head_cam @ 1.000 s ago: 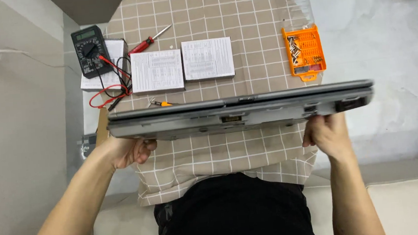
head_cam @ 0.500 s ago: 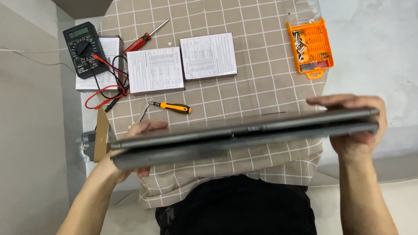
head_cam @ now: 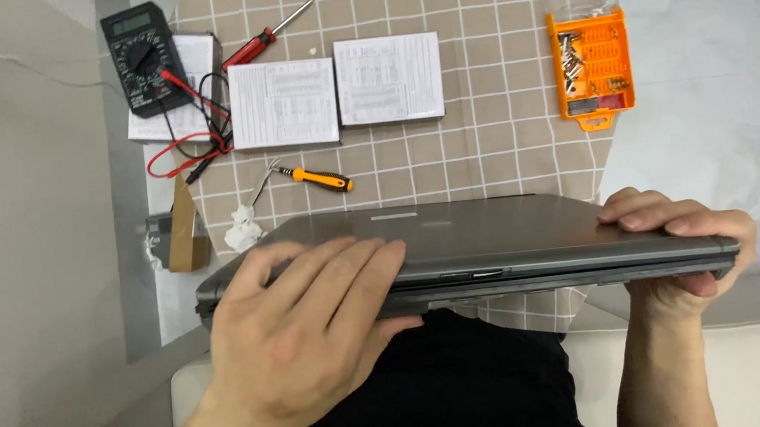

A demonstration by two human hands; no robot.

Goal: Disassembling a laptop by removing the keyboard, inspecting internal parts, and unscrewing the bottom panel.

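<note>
Both ends of the closed grey laptop (head_cam: 491, 245) are gripped, lower middle of frame: left hand (head_cam: 303, 323) clamped over its near-left edge, right hand (head_cam: 685, 248) pinching the right corner. Probably heavy, rigid, smooth-lidded; best held at both edges.

One laptop (head_cam: 491, 241), two screwdrivers (head_cam: 314, 179), two white booklets (head_cam: 283, 104), one multimeter (head_cam: 144, 59).
</note>
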